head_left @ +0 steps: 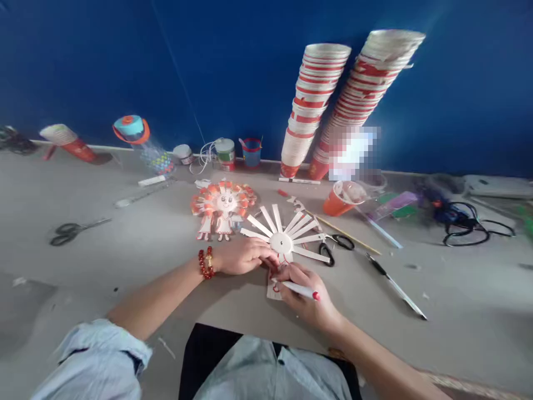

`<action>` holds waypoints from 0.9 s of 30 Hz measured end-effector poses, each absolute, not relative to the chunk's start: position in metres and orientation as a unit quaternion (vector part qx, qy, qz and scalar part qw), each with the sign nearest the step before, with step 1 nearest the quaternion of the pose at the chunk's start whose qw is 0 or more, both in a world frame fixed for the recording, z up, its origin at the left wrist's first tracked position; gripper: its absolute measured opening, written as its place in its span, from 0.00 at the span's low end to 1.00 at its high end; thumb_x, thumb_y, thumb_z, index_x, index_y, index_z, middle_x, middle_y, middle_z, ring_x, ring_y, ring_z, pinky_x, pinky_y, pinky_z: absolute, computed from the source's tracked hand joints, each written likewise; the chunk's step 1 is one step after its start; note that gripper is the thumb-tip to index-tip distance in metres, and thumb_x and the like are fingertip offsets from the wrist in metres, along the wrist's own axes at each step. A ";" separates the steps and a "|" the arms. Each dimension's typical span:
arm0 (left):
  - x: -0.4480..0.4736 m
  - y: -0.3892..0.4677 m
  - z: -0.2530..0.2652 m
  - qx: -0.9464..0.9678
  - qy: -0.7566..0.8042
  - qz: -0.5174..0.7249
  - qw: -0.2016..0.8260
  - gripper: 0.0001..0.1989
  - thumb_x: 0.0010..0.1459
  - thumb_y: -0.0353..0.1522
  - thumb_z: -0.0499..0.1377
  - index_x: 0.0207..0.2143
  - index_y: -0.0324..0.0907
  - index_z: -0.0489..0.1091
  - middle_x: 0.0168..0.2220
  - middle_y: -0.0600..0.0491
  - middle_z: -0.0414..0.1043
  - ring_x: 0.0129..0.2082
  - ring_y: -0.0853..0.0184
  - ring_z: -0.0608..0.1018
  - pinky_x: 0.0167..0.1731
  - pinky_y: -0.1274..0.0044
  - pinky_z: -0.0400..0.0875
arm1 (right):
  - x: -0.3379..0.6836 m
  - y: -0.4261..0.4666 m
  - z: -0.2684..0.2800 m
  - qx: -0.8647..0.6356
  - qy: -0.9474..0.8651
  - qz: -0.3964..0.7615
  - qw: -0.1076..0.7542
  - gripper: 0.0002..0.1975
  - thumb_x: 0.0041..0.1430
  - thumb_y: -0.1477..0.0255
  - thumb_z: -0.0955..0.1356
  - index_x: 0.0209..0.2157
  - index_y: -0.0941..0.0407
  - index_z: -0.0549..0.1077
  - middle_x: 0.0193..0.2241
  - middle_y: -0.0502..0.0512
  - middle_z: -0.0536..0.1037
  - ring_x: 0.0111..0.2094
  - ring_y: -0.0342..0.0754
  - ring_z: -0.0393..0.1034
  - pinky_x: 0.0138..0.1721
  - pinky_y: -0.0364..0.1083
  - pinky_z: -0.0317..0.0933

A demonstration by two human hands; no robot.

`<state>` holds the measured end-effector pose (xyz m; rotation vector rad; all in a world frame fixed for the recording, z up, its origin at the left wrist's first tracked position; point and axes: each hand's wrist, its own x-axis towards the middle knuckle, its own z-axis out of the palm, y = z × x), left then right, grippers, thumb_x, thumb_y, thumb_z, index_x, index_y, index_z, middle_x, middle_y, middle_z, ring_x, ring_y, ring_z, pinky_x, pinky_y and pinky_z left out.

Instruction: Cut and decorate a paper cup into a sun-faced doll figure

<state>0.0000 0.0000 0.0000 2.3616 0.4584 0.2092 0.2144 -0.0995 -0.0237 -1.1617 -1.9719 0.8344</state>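
Observation:
My right hand point(310, 297) is closed around a white marker point(300, 289) with a red end, its tip down at a small paper cutout point(273, 292) bearing red lines. My left hand point(245, 255) has its fingers bent together at the upper part of that cutout, partly hiding it. Just above both hands lies a white paper cup cut into spread strips point(281, 243), its round base facing up. To the left are finished-looking paper dolls point(225, 208) with orange and white strips around their heads. Scissors point(333, 244) with black handles lie beside the strips on the right.
Two tall stacks of paper cups point(310, 100) lean by the blue wall. An orange cup point(343, 198), a wooden stick point(353, 236) and a black-gripped pen point(395, 285) lie to the right. More scissors point(73, 230) and a clear bottle point(154, 153) are left.

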 end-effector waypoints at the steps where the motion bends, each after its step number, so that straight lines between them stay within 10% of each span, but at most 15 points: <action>1: 0.000 0.000 -0.001 0.914 0.177 0.082 0.356 0.23 0.56 0.19 0.50 0.51 0.46 0.69 0.52 0.52 0.72 0.55 0.63 0.70 0.58 0.72 0.61 | 0.215 -0.099 -0.024 -0.445 -0.761 0.322 0.346 0.05 0.57 0.76 0.65 0.32 0.54 0.71 0.29 0.53 0.76 0.30 0.48 0.71 0.32 0.43 0.62; 27: 0.002 -0.005 0.007 0.915 0.153 0.113 0.357 0.20 0.60 0.19 0.48 0.49 0.45 0.69 0.44 0.51 0.76 0.47 0.64 0.75 0.50 0.72 0.68 | 0.225 -0.095 -0.016 -0.511 -0.572 0.420 0.486 0.08 0.61 0.72 0.64 0.26 0.54 0.67 0.20 0.47 0.67 0.21 0.44 0.60 0.22 0.43 0.54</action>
